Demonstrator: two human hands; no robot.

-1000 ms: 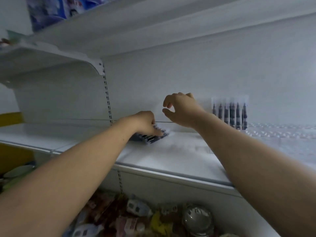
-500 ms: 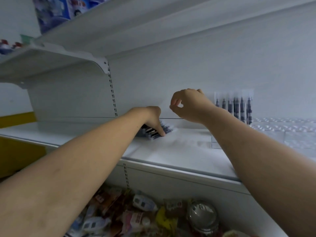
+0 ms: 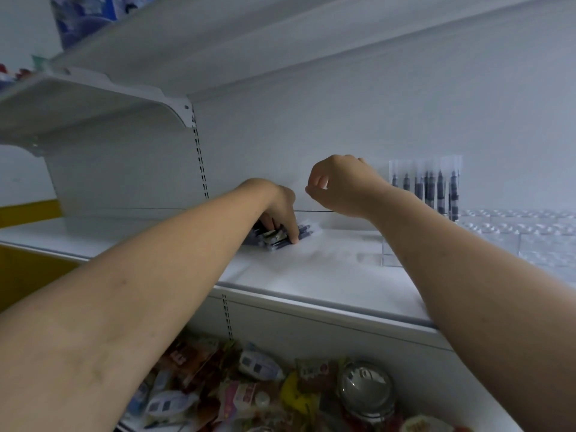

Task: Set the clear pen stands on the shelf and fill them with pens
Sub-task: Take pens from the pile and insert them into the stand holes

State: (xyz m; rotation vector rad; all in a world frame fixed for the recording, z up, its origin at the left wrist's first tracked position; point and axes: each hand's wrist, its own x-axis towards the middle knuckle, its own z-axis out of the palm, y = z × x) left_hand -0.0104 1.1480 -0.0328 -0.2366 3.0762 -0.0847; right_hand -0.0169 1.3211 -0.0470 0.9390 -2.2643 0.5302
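A pile of dark pens (image 3: 282, 236) lies on the white shelf (image 3: 311, 275) near the back wall. My left hand (image 3: 277, 210) reaches down onto the pile, its fingers curled around a few pens. My right hand (image 3: 343, 185) hovers above the shelf just right of the pile, fingers curled in toward the thumb with nothing visible in them. Behind my right wrist stands a clear pen stand (image 3: 425, 182) with several dark pens upright in it. My right forearm hides its lower part.
More clear stands (image 3: 530, 235) lie in a row on the shelf at the far right. A shelf bracket (image 3: 174, 110) and an upper shelf overhang the left side. Below the shelf, a bin holds snack packets (image 3: 243, 391) and a metal lid (image 3: 364, 388).
My left hand has worked its fingers deeper into the pen pile. My right hand has curled in a little more and stays raised. The view has tilted slightly.
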